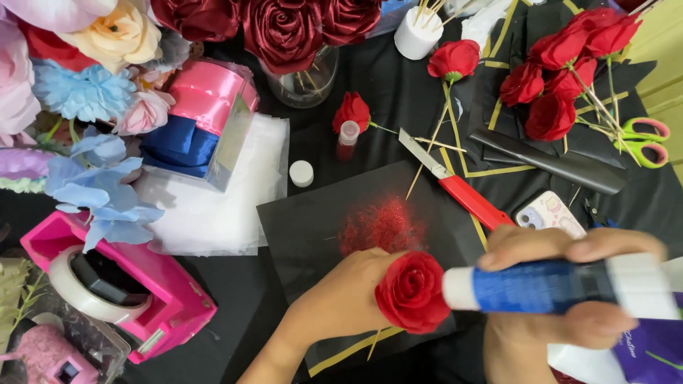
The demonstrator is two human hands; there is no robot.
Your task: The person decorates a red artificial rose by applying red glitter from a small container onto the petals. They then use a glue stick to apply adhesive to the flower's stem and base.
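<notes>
My left hand (340, 297) grips a red ribbon rose (413, 291) on a thin wooden stick, held over a black paper sheet (306, 213). In my right hand (562, 284) is a blue and white glue tube (548, 286), its white tip touching the rose's right side. A patch of red glitter (382, 225) lies on the black sheet just above the rose. An open glitter vial (348, 137) and its white cap (302, 173) lie further up.
A red utility knife (459, 188) and a phone (551, 212) lie right of the sheet. Several finished red roses (555, 85) and scissors (644, 141) sit top right. A pink tape dispenser (117, 284), ribbon rolls (203, 114), white tissue and fabric flowers fill the left.
</notes>
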